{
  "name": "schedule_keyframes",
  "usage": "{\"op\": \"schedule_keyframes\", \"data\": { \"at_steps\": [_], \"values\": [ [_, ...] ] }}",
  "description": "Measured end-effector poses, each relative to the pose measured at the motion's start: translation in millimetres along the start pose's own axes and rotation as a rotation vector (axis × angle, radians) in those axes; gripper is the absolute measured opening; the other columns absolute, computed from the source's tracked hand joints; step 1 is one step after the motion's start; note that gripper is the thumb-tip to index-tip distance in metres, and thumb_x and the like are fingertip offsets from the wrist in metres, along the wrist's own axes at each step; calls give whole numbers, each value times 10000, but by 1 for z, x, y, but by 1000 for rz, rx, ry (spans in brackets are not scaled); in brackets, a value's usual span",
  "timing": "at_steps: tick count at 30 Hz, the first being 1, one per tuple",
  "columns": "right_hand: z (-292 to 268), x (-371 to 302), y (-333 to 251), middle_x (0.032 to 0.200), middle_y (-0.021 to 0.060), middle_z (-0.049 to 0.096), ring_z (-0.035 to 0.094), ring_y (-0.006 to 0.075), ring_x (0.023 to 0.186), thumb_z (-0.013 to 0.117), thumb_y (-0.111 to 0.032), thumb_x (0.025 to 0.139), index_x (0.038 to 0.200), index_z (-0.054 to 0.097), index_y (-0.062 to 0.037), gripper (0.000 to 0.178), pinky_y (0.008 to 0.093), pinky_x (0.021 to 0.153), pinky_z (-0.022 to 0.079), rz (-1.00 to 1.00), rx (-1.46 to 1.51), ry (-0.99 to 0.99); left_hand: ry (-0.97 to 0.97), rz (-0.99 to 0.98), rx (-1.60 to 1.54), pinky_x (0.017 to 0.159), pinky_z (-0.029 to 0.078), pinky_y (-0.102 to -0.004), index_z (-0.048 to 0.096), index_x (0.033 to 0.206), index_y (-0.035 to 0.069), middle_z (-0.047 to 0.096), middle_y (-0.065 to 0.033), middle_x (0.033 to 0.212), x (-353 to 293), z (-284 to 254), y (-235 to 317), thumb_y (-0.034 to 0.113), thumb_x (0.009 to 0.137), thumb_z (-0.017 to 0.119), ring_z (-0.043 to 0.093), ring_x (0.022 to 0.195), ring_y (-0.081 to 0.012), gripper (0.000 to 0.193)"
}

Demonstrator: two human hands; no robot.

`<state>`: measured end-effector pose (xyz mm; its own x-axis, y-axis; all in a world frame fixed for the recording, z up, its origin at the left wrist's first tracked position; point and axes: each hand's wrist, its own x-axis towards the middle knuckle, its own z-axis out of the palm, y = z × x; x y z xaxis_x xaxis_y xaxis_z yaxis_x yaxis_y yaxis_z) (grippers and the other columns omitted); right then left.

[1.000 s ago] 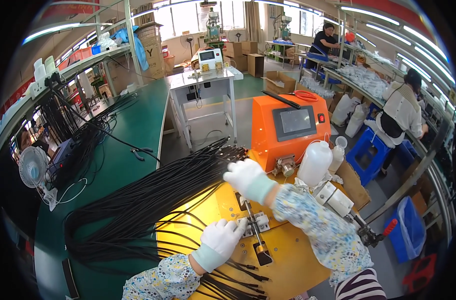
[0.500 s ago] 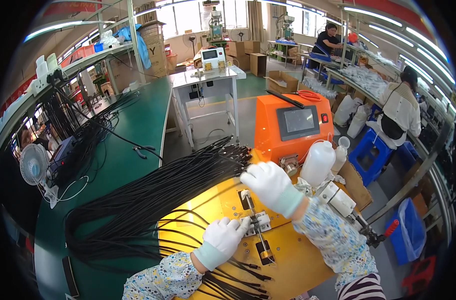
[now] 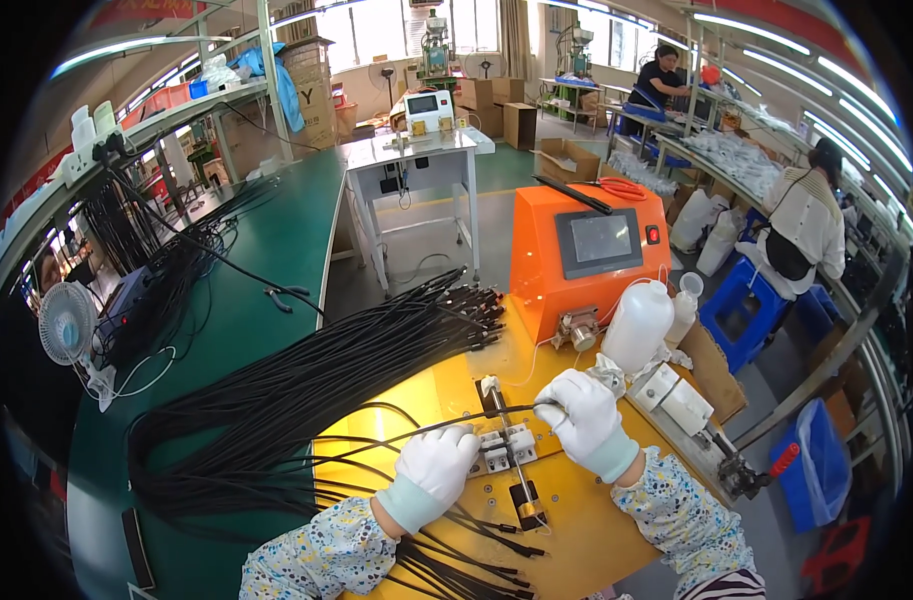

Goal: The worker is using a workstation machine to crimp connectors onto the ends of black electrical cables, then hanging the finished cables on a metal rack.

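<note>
My right hand (image 3: 581,420), in a white glove, pinches one end of a black cable (image 3: 504,412). The cable runs left from it, over the small metal clamp fixture (image 3: 506,448) and past my left knuckles. My left hand (image 3: 438,466), gloved too, has its fingers closed at the fixture's left edge; what they hold, if anything, is hidden. The fixture sits on a yellow plate (image 3: 576,530), with a metal rod across its blocks. Behind my left hand lies a thick bundle of black cables (image 3: 306,370). More cable ends (image 3: 496,570) lie to the near side of the fixture.
An orange machine (image 3: 536,240) with a screen stands behind the plate. White bottles (image 3: 638,322) and a lever clamp (image 3: 681,395) with a red handle are at right. Pliers (image 3: 288,296) rest on the green table (image 3: 266,270). Two people sit farther off at right.
My right hand has come down and to the right from the bundle's end, and a cable now stretches from it across the fixture. My left hand has shifted slightly left.
</note>
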<state>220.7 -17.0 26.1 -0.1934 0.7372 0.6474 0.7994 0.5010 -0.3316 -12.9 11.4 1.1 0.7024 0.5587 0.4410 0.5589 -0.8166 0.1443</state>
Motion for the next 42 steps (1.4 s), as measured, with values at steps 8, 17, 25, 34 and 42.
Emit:
{"op": "schedule_keyframes", "data": {
  "at_steps": [8,17,25,34,42],
  "values": [
    [12,-12,2,811,90,598,592,287,780,673,-134,782,834,643,-55,99,359,705,485,76,211,-277,-390,18,-173,735,486,-373,630,1038,96,619,-53,889,12,-46,21,110,815,591,604,816,-262,228],
    [6,16,5,809,86,602,596,279,799,646,-163,812,845,652,-63,105,374,712,485,40,185,-381,-126,154,156,683,456,-316,596,1200,78,575,-28,835,0,0,6,129,810,560,558,749,-202,394],
    [99,119,15,937,93,598,625,259,935,597,-191,839,914,650,-107,124,378,777,509,-150,-358,-504,-128,198,182,671,438,-306,580,1219,64,546,-14,811,1,0,6,123,809,539,535,722,-182,416],
    [126,142,43,857,34,602,615,235,923,671,-221,778,894,623,-122,160,362,768,493,-259,-606,-633,-106,202,188,669,437,-299,581,1213,61,552,-13,817,4,0,10,105,802,537,540,732,-181,416],
    [79,145,18,733,5,579,592,201,821,646,-185,771,878,632,-136,118,340,710,469,-475,-448,-156,-101,169,143,677,447,-315,592,1199,75,585,-26,861,-1,0,0,130,795,579,559,760,-188,408]
  ]
}}
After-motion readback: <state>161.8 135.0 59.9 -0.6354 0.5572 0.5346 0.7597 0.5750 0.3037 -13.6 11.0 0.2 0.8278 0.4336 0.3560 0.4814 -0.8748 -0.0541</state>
